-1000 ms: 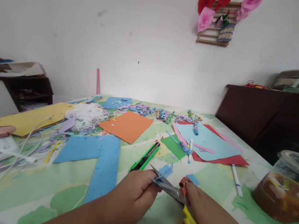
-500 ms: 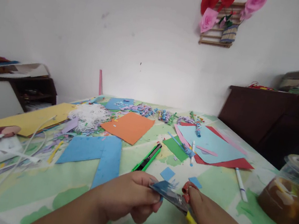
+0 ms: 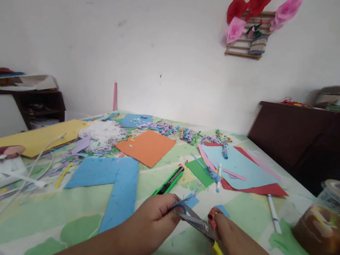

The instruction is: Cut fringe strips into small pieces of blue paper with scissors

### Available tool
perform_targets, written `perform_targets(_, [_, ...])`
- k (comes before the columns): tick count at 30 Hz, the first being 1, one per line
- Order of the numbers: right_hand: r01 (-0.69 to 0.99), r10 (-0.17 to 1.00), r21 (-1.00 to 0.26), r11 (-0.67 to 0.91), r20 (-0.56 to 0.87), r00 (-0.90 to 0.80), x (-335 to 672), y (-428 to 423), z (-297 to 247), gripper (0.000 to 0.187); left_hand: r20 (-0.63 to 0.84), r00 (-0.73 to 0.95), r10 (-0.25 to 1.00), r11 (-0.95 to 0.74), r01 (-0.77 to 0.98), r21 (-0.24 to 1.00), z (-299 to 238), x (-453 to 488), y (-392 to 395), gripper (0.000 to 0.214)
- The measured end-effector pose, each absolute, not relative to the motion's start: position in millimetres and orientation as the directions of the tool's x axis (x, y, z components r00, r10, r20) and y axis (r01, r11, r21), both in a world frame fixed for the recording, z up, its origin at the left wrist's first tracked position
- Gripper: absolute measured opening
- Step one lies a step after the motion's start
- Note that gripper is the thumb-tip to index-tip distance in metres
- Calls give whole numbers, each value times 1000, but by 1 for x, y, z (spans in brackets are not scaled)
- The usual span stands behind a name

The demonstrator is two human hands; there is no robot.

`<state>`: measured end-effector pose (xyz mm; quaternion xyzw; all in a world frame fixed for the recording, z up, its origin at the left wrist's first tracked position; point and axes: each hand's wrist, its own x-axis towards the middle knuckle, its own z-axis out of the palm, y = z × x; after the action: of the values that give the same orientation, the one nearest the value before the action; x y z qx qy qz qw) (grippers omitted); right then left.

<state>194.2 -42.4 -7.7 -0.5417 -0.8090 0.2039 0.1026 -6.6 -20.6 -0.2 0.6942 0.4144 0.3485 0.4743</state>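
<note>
My left hand [image 3: 155,218] pinches a small piece of blue paper [image 3: 190,199] whose far edge is cut into a fringe. My right hand [image 3: 243,249] is wrapped round the yellow handles of a pair of scissors [image 3: 197,223]. The scissors' blades are parted and point left, at the paper beside my left fingertips. Something red, too blurred to name, shows at a right fingertip. Just beyond my left hand lies a green utility knife [image 3: 171,181]. A small blue paper piece [image 3: 224,210] rests on the table behind the scissors.
Blue sheets [image 3: 122,197], an orange sheet [image 3: 146,146] and a pile of white shreds [image 3: 102,135] lie on the table. Curled paper strips line the back. On the right are a light blue sheet [image 3: 243,165], a marker [image 3: 274,214] and a plastic tub [image 3: 322,229] of brown stuff.
The blue paper has turned in my left hand, so its fringe now points up and away. The scissors' blades stand further apart. The view has tilted up slightly.
</note>
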Motion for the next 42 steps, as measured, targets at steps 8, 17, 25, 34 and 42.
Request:
perform_targets(8, [829,911,-436,352,-46,-411,196,-41,-13,35,185,489,852,-417,422,805,-2,-9,-24,24])
perform_targets(17, [834,917,-433,341,-40,-396,197,-41,-13,33,-102,538,837,57,100,993,-4,-14,-16,18])
perform_targets(25, [809,893,-435,395,-27,-450,198,-40,-12,33,-208,768,605,409,-75,909,-10,-21,-10,30])
perform_targets(34, [818,923,-468,333,-14,-384,203,-42,-6,49,-83,606,791,154,-66,986,-5,-20,-13,33])
perform_targets(42, [819,918,-470,329,-44,-393,198,-45,-7,48,149,463,873,-334,348,876,1,-12,-22,25])
